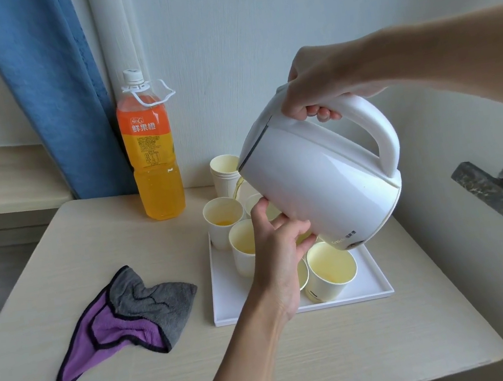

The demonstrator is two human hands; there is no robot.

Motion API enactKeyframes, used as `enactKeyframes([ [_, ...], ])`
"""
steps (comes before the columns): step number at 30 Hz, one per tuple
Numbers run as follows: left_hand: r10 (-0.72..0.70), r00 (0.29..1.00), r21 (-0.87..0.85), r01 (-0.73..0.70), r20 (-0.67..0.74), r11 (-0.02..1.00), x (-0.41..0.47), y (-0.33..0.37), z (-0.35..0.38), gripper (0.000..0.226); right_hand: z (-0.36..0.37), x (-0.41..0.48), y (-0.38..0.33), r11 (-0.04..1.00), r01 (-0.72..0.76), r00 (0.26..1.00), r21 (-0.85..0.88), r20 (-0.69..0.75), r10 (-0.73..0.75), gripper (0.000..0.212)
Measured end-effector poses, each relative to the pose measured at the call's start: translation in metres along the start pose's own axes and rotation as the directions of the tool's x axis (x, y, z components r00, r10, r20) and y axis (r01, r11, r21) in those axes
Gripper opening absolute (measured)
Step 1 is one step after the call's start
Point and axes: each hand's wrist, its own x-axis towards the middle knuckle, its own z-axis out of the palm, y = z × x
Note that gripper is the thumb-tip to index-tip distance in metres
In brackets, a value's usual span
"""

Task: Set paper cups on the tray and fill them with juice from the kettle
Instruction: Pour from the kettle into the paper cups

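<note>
The right hand [316, 91] curls its fingers round the handle of the kettle [318, 186], which hangs below it over the tray [229, 306]; the left hand [281, 251], lower down, lies against the kettle's wall, likely steadying the pour (whether it also grips a cup I cannot tell); the kettle's base-to-lid axis leans leftward, with the spout dipped away from the right hand toward a paper cup [253, 201] just past the left thumb.

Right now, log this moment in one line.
pour | right hand grips white plastic kettle handle | left hand steadies kettle underside | juice entering rear pale paper cup on white tray
</note>
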Motion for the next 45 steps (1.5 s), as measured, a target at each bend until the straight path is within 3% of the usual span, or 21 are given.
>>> enactKeyframes([
  [45, -0.006, 1.000, -0.022, 0.006, 0.005, 1.000, -0.003, 0.004, 0.002, 0.073, 0.003, 0.002, -0.013, 0.993, 0.025, 1.000, -0.114, -0.015, -0.027, 0.006],
])
